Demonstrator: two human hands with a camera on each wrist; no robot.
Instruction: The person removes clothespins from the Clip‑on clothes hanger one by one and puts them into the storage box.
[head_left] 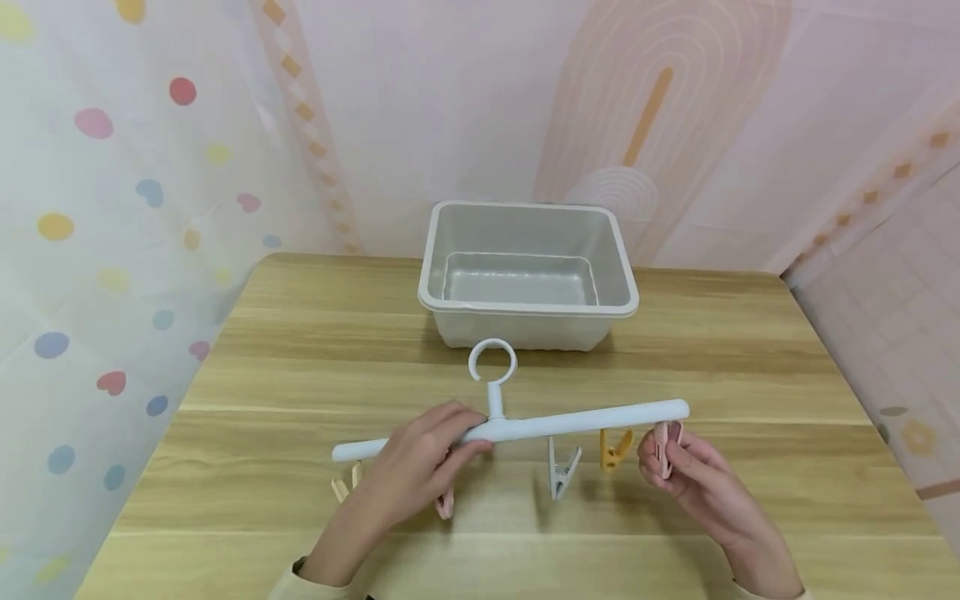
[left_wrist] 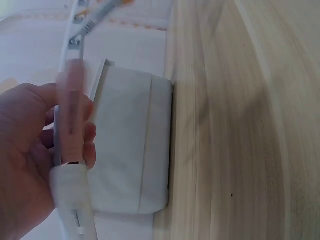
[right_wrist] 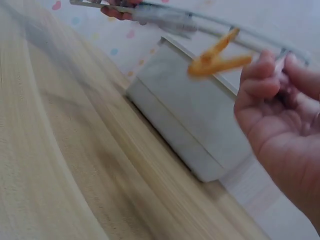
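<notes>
A pale blue-white clip hanger (head_left: 585, 419) with a ring hook (head_left: 492, 340) is held above the table, its right end slightly higher. My left hand (head_left: 420, 458) grips the bar just left of the hook. With thumb and fingers, my right hand (head_left: 705, 479) pinches a pink clip (head_left: 663, 450) under the bar's right end. Between the hands hang a grey clip (head_left: 553, 471) and an orange clip (right_wrist: 210, 64), tilted and blurred in the right wrist view. Another pink clip (left_wrist: 73, 120) and a cream clip (left_wrist: 72, 192) hang near my left hand.
A light grey plastic bin (head_left: 525, 329) stands behind the hanger, near the back of the wooden table (head_left: 247, 433). Patterned cloth (head_left: 450, 100) covers the wall behind. The bin's inside shows only its bare floor.
</notes>
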